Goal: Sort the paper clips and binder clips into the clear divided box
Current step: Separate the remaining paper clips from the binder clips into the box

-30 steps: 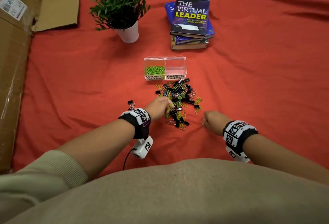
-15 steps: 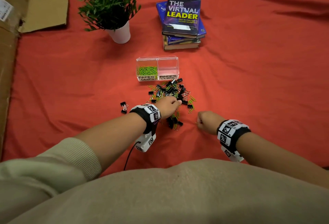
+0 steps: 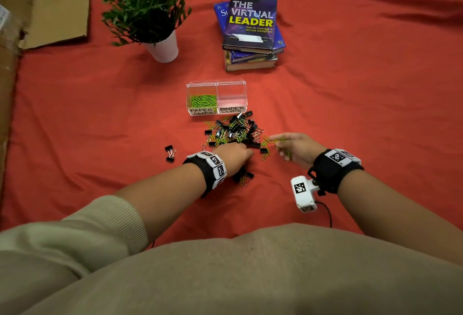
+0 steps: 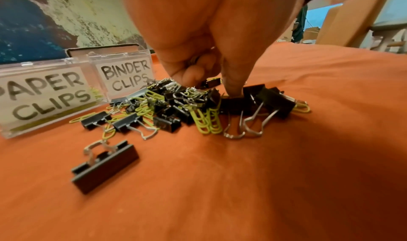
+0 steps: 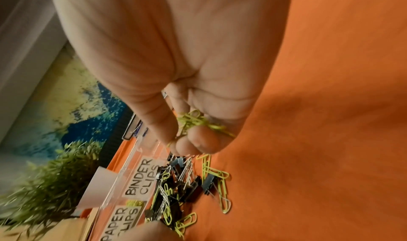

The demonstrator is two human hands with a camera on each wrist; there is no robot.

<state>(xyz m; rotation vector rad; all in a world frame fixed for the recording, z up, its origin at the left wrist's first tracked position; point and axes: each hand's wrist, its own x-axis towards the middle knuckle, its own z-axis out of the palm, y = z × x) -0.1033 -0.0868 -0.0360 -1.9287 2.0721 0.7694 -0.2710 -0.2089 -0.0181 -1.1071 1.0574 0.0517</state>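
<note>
Over clip pile (image 3: 234, 132): left hand (image 3: 234, 155) fingers curled, pinching binder clips; right hand (image 3: 294, 148) clutching green paper clips (image 5: 193, 121).

A clear divided box (image 3: 216, 98) sits on a red cloth (image 3: 350, 114), green paper clips (image 3: 202, 100) in its left compartment. Just before the box lies a mixed clip pile (image 3: 235, 132). The left hand (image 3: 234, 155) reaches into the pile; the right hand (image 3: 295, 148) holds green clips at its right edge.
</note>
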